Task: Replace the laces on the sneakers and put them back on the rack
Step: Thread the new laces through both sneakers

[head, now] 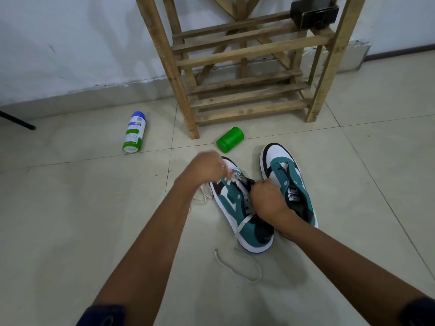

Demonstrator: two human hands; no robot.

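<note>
While left hand (209, 165) pinches lace (229, 181) | sneaker (242, 208) toe points away, toward rack (247, 57)

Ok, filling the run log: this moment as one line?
step: lacing | left hand: pinching lace | right hand: holding near sneaker | rack: no sneakers

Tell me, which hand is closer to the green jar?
Left. The left hand is just below-left of the green jar; the right hand sits farther down, between the sneakers.

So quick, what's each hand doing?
Left hand: pinching the white lace.
Right hand: gripping the near sneaker.
</note>
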